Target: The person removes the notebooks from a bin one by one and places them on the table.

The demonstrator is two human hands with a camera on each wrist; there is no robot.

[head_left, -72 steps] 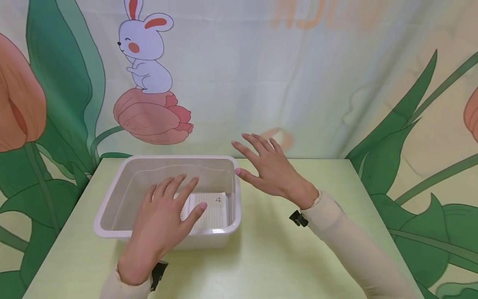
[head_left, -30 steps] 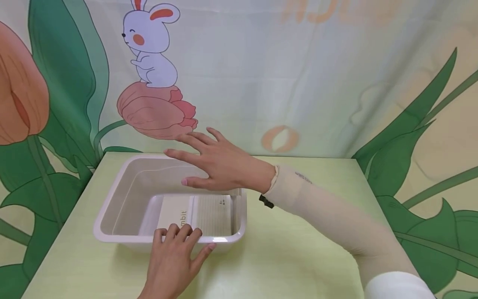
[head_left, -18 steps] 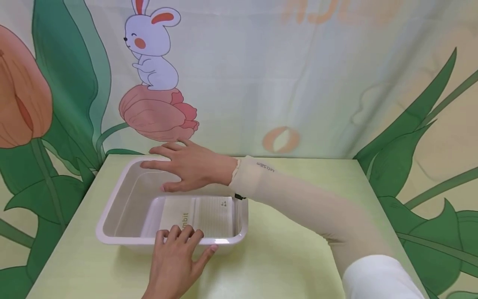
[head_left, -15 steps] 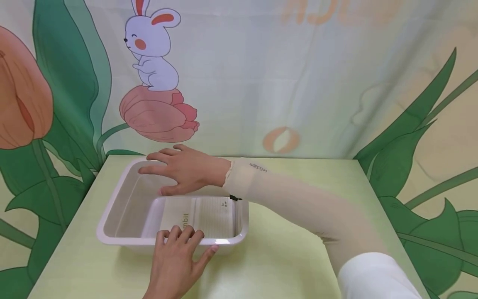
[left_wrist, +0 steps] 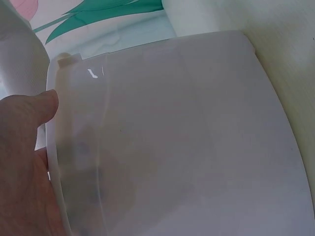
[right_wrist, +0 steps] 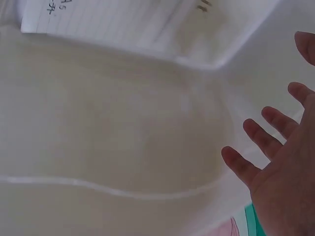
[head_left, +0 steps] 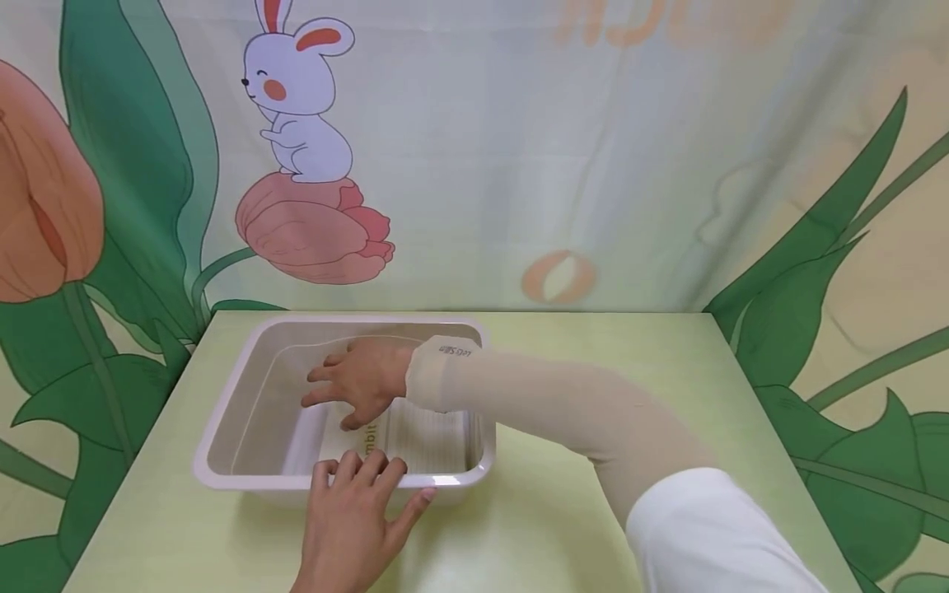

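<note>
A pale plastic basin stands on the table, its outer wall filling much of the left wrist view. My left hand grips the near rim, fingers hooked over it and thumb on the outside. On the basin's floor lies a notebook, with a ruled part at right and a plain part lettered "mbit" at left. My right hand reaches down into the basin above the plain part, fingers spread and holding nothing. In the right wrist view, the ruled paper lies apart from my fingers.
The basin sits toward the back left of the light green table. Behind it hangs a cloth backdrop printed with tulips and a rabbit. My right forearm crosses the basin's right rim.
My right hand has moved left from beside the basin, over it, and then down inside. My left hand has come down from above the basin to grip its near rim.
</note>
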